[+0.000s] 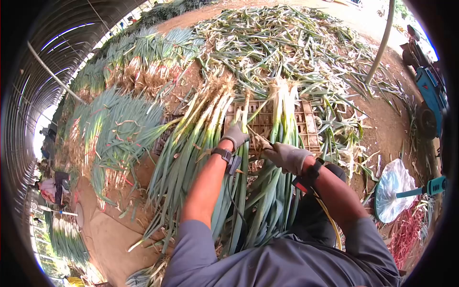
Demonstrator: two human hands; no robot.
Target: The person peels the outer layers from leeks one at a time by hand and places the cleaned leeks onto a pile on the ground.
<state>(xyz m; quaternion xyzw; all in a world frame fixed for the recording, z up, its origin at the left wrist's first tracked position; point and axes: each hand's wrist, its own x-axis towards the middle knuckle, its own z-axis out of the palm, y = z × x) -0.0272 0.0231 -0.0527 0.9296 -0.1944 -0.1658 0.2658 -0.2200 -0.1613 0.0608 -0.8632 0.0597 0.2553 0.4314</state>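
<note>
My left hand (235, 136), in a grey glove, is closed around a green onion (245, 111), its root end pointing away from me and its long leaves running back toward my body. To the right, my gloved right hand (288, 158) is closed on what looks like an air blow gun (300, 184). Its red and black end shows below the wrist, where a yellow hose (331, 217) trails down; its thin nozzle points toward the held stalk. Both hands are over a brown plastic crate (310, 125). Untrimmed onions (203, 117) lie left of my left hand, and whiter, cleaner stalks (285, 107) lie beyond my right hand.
A large heap of stripped leaves (282, 45) spreads ahead. Tied onion bundles (122, 119) cover the ground at left. A bent pole (382, 45) stands at right, near a blue machine (428, 95). Plastic wrap (394, 191) and red ties (407, 234) are at lower right.
</note>
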